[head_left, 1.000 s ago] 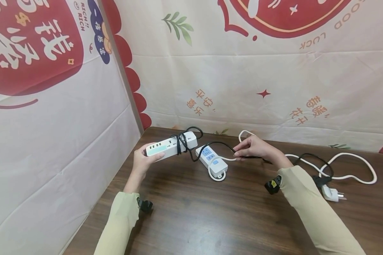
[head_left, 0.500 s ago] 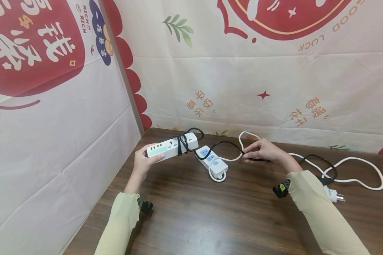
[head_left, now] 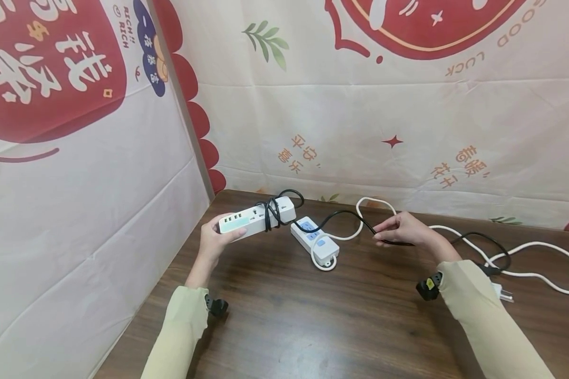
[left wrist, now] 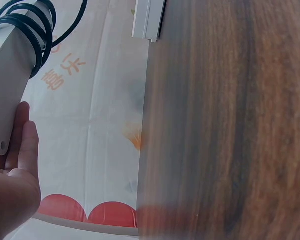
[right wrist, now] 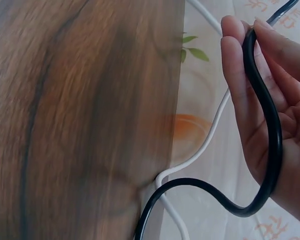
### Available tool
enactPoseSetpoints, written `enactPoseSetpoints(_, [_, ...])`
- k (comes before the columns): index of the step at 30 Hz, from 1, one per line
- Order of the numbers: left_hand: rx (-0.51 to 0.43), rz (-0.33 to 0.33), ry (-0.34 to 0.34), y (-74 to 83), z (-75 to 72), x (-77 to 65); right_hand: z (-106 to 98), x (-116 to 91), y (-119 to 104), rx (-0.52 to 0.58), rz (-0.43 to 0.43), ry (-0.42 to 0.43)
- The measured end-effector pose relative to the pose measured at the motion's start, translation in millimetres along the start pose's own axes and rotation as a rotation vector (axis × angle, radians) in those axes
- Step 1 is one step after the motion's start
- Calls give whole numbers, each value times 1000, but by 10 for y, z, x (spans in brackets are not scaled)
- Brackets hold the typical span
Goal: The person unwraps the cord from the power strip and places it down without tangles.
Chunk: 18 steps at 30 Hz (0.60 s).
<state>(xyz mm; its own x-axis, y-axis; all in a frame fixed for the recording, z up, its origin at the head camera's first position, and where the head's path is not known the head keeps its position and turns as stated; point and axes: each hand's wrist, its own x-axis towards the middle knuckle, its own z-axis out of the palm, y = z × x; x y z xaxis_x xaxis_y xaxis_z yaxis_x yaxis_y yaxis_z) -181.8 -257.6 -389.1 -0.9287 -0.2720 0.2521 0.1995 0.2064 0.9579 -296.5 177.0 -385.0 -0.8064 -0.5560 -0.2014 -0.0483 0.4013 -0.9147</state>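
Observation:
In the head view my left hand [head_left: 212, 237] grips one end of a white power strip [head_left: 239, 222] and holds it above the table. Several turns of its black cord [head_left: 343, 212] are wound around the strip's far part; the left wrist view shows these coils [left wrist: 32, 30] too. My right hand [head_left: 405, 231] pinches the same cord between thumb and fingertips, out to the right. In the right wrist view the black cord [right wrist: 262, 95] runs down across the palm [right wrist: 295, 130]. A second white power strip [head_left: 315, 242] with blue sockets lies on the table between the hands.
A white cord [head_left: 351, 237] runs from the second strip across the dark wooden table [head_left: 313, 316] and loops at the right. A white plug [head_left: 502, 292] lies partly behind the right sleeve [head_left: 493, 316]. Printed cloth [head_left: 341, 116] hangs behind and at the left.
My right hand has slid rightward and slightly toward me with the black cord, drawing out the length between the hands. The cords at the right have shifted. My left hand stays nearly still.

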Motion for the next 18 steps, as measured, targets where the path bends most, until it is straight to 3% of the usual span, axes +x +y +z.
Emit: enactPoseSetpoints(18, [-24, 25, 24, -13, 22, -2, -60, -71, 172, 43, -12, -41])
